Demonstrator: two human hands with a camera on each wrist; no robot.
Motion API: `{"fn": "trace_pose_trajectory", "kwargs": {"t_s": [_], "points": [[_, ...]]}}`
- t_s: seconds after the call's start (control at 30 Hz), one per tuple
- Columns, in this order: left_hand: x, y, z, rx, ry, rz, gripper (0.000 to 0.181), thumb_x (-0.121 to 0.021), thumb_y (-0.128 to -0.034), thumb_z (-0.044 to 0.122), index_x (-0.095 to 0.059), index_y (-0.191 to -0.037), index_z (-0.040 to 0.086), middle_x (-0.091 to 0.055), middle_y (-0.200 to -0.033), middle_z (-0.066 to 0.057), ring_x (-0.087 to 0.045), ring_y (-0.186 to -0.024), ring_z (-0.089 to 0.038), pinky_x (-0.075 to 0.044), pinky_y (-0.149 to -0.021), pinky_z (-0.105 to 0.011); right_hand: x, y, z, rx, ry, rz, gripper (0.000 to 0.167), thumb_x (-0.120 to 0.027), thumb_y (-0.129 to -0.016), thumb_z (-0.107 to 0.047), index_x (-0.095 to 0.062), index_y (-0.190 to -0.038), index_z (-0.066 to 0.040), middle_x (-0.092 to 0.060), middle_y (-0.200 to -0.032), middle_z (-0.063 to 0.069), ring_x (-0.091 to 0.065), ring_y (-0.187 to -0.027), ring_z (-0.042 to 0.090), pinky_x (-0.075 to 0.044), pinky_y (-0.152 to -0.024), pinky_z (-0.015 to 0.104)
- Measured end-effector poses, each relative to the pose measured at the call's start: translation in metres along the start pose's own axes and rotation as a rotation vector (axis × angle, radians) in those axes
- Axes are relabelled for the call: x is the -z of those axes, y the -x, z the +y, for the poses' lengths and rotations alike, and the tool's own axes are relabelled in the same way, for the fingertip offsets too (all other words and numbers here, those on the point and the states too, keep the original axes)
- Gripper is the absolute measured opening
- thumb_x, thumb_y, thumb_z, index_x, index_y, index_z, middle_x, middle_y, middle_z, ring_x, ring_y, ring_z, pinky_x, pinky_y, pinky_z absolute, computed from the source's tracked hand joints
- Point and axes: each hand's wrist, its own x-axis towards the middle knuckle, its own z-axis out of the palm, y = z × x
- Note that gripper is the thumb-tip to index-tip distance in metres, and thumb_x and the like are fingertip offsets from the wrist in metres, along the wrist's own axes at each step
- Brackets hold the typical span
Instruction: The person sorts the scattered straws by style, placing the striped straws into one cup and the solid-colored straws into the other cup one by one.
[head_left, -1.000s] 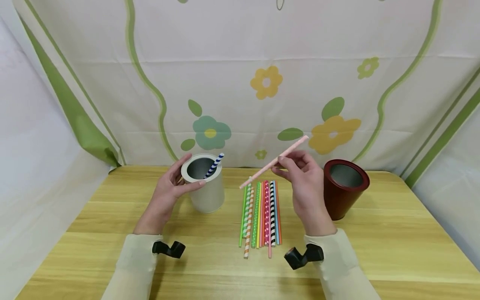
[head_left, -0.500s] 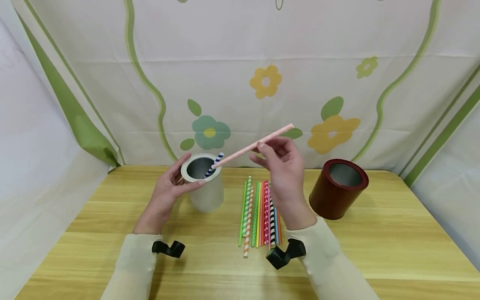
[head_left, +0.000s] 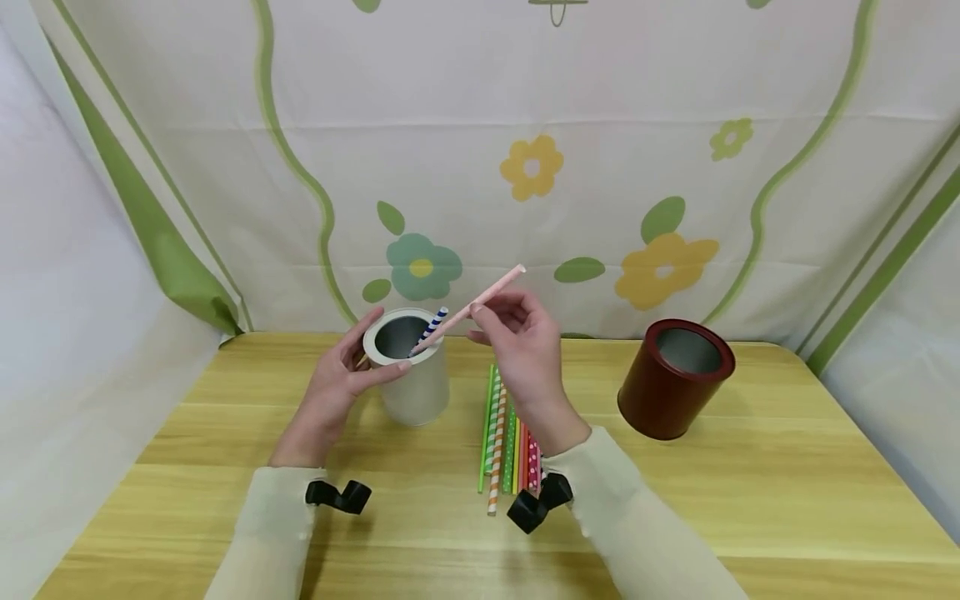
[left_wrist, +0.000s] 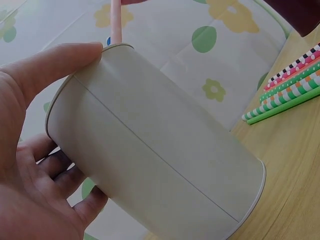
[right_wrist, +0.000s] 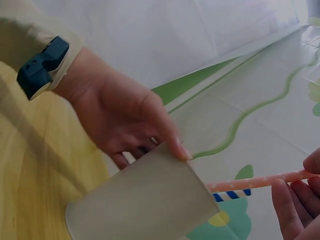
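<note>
My left hand (head_left: 330, 398) grips a white can (head_left: 417, 396) near its rim, the thumb on the near side and the fingers round the far left side. The can stands upright on the table. A blue-and-white striped paper straw (head_left: 438, 317) leans inside it, its top above the rim. My right hand (head_left: 531, 358) pinches a pink paper straw (head_left: 501, 285) with small white marks (right_wrist: 250, 183) between thumb and fingers. It slants down to the left, with its low end at the can's mouth, beside the striped straw. How deep that end reaches is hidden in the left wrist view.
Several colourful paper straws (head_left: 498, 454) lie side by side on the wooden table (head_left: 405, 533), partly hidden under my right arm. A dark red can (head_left: 667, 396) with an open top stands to their right. A flowered cloth (head_left: 465, 192) hangs behind.
My right hand has moved left from above the row of straws, bringing the pink straw's low end to the white can's mouth. The left hand and both cans stay in place.
</note>
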Motion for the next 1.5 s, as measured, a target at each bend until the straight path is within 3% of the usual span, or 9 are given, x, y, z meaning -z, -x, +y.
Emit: {"fn": "trace_pose_trajectory", "kwargs": {"t_s": [0.33,0.53,0.7,1.1,1.5], "points": [[0.000,0.000,0.002,-0.001,0.000,0.012,0.094,-0.084,-0.0936,0.014,-0.033,-0.171,0.027,-0.032,-0.177,0.006,-0.030,-0.163,-0.022,-0.027,-0.135,-0.052,-0.017,-0.002,0.020,-0.041,0.256,-0.042,0.018,-0.077,-0.099,-0.009,-0.069,-0.115,-0.006,-0.072,-0.113,0.011,-0.070,-0.105,0.020,-0.067,-0.091,0.044],[0.000,-0.001,0.000,-0.003,-0.004,0.011,0.093,-0.085,-0.0928,0.015,-0.035,-0.170,0.029,-0.031,-0.177,0.009,-0.029,-0.164,-0.020,-0.027,-0.135,-0.051,-0.021,-0.001,0.031,-0.047,0.398,-0.053,0.017,-0.079,-0.098,-0.017,-0.072,-0.113,-0.012,-0.073,-0.113,0.005,-0.067,-0.107,0.019,-0.060,-0.091,0.029],[-0.001,-0.001,-0.001,-0.001,0.007,0.008,0.093,-0.085,-0.0927,0.016,-0.036,-0.169,0.033,-0.032,-0.177,0.010,-0.030,-0.163,-0.020,-0.028,-0.134,-0.051,-0.023,-0.002,0.035,0.014,0.457,-0.049,0.015,-0.081,-0.095,-0.018,-0.076,-0.109,-0.013,-0.079,-0.109,0.004,-0.063,-0.100,0.020,-0.052,-0.084,0.029],[-0.001,-0.001,-0.002,-0.004,0.014,0.011,0.094,-0.085,-0.0928,0.013,-0.035,-0.170,0.031,-0.034,-0.176,0.012,-0.036,-0.158,-0.019,-0.036,-0.127,-0.041,-0.021,-0.002,0.045,-0.010,0.474,-0.060,0.016,-0.081,-0.096,-0.022,-0.076,-0.109,-0.014,-0.079,-0.109,0.002,-0.062,-0.096,0.017,-0.052,-0.082,0.028],[0.000,-0.001,-0.002,-0.007,0.015,0.005,0.092,-0.085,-0.0928,0.015,-0.036,-0.169,0.034,-0.032,-0.177,0.011,-0.032,-0.162,-0.020,-0.030,-0.133,-0.050,-0.020,0.000,0.048,-0.012,0.475,-0.067,0.016,-0.080,-0.097,-0.024,-0.074,-0.110,-0.016,-0.077,-0.109,0.000,-0.061,-0.095,0.016,-0.052,-0.078,0.026]]}}
